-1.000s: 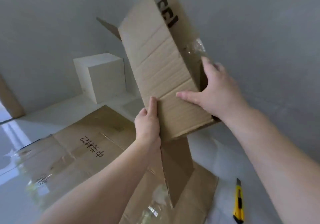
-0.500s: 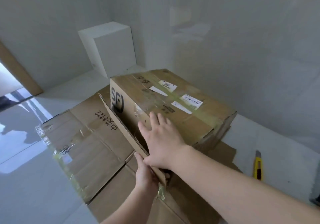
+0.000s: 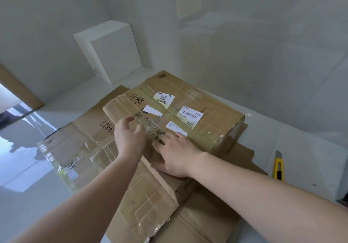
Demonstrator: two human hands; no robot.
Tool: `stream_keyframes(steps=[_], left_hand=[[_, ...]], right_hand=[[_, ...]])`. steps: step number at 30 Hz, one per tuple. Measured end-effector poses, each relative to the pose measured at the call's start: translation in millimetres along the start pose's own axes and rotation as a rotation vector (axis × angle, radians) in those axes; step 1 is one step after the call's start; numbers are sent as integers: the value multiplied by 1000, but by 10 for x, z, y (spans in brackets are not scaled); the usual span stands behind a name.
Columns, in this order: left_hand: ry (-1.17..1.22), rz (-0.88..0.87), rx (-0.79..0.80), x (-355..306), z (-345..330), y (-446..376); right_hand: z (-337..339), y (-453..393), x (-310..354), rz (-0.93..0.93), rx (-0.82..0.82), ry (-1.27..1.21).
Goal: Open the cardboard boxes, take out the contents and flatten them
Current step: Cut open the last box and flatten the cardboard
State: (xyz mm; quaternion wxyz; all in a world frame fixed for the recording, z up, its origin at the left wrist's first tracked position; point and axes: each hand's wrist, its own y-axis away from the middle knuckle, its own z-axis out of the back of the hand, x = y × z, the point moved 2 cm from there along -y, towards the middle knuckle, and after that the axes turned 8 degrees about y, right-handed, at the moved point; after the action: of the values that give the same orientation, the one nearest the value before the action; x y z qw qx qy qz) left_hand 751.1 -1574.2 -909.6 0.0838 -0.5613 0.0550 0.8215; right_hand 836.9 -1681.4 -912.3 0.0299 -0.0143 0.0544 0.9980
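R hand (image 3: 176,157) hiding box (image 3: 216,114) edge

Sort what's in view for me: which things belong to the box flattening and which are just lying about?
Part of the job:
labelled box, under both hands
flattened cardboard beneath it
yellow knife on the floor
left hand
right hand

Lying about:
white cube by the wall

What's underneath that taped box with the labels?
The labelled box lies on flattened cardboard spread over the floor. Whatever is directly under it is hidden.
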Motion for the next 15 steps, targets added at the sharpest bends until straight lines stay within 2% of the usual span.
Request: stream_keyframes(steps=[5,12,15], left_hand=[[-136,-219,311,-461,-594,311],[-184,-389,592,-889,-1514,968],[-198,-516,700,-1000,-1818,1310]], right_hand=[[138,406,-732,-141,4,-18],[-125,1334,-1792,-446,29,-72],[-244,1700,-2184,-560,-6,-148]])
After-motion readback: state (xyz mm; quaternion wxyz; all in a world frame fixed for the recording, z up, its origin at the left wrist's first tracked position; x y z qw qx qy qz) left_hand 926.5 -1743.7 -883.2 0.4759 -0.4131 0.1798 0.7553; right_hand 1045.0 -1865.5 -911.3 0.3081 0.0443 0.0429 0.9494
